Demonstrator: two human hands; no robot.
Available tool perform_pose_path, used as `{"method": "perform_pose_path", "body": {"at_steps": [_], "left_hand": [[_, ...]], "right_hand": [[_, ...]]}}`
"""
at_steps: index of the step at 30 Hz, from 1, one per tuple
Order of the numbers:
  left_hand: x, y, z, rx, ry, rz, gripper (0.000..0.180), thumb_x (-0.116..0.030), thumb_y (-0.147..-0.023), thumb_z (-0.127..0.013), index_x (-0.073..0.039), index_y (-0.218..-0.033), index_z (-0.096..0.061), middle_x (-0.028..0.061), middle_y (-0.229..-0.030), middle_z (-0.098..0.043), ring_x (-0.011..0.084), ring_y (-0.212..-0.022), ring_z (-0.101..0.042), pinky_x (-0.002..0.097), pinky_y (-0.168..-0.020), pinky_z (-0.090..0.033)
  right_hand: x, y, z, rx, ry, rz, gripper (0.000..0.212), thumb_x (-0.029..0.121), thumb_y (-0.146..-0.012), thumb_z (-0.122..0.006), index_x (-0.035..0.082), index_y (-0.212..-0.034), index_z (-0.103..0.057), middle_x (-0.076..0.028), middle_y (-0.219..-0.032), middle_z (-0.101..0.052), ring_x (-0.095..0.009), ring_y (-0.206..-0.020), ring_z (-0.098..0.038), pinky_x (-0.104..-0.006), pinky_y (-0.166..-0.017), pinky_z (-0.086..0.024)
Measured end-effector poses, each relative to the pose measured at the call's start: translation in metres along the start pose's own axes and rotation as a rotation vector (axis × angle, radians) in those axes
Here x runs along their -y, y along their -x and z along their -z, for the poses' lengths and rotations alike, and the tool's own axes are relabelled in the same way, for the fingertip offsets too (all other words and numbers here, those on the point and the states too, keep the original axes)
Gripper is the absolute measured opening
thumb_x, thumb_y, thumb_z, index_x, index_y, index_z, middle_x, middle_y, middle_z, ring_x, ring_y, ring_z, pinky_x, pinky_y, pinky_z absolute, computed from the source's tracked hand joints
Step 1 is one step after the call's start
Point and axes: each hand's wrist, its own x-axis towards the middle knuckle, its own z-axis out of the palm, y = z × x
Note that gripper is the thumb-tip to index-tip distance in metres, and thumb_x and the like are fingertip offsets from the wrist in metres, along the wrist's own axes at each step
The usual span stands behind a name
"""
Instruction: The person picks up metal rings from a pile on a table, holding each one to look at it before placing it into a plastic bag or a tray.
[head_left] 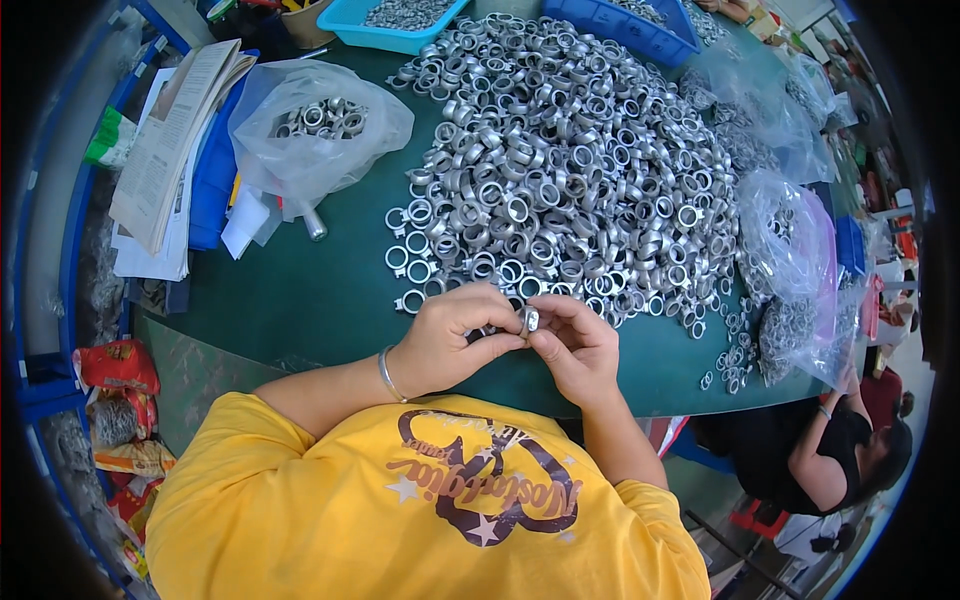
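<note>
Both my hands meet over the near edge of the green table, in front of a large heap of silvery metal rings (560,150). Between them is one metal ring (529,320) with a small lug. My left hand (450,335) pinches it from the left with thumb and curled fingers. From the other side my right hand (575,345) closes on it with thumb and fingertips. A few loose rings (397,262) lie in short rows just beyond my left hand, at the heap's edge.
Left of the heap lies a plastic bag (375,130) holding rings, beside papers (180,150). Blue trays (385,25) stand at the back. Bags of small parts (790,240) line the right side, with smaller rings (738,350) near them. Another person (830,450) sits at the right.
</note>
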Motion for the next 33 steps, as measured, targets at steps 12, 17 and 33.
{"method": "perform_pose_path", "body": {"at_steps": [12,17,33], "left_hand": [[-0.003,0.002,0.002,-0.012,0.191,0.203,0.012,-0.001,-0.076,-0.068,0.0,-0.086,-0.062,0.0074,-0.086,-0.061,0.014,-0.078,-0.06,0.0234,-0.067,-0.048],[0.005,-0.001,0.003,-0.048,0.08,0.018,0.009,0.0,-0.079,-0.065,0.001,-0.088,-0.063,0.0078,-0.087,-0.061,0.012,-0.072,-0.059,0.0215,-0.061,-0.048],[0.014,0.005,0.005,-0.04,1.178,0.815,0.022,-0.014,-0.09,-0.053,0.001,-0.104,-0.059,0.0086,-0.09,-0.063,0.0158,-0.08,-0.064,0.0279,-0.062,-0.056]], "right_hand": [[-0.002,-0.002,-0.003,-0.259,0.527,0.476,0.036,-0.005,-0.065,-0.074,-0.002,-0.096,-0.056,-0.013,-0.093,-0.058,-0.016,-0.07,-0.058,-0.0241,-0.06,-0.048],[0.003,-0.003,-0.002,-0.279,0.54,0.541,0.036,-0.007,-0.063,-0.074,-0.001,-0.093,-0.056,-0.013,-0.084,-0.06,-0.02,-0.07,-0.059,-0.0263,-0.06,-0.048],[0.015,0.001,-0.01,-0.061,0.63,0.693,0.016,-0.008,-0.069,-0.063,-0.002,-0.084,-0.061,-0.015,-0.087,-0.063,-0.024,-0.072,-0.061,-0.0293,-0.064,-0.05]]}}
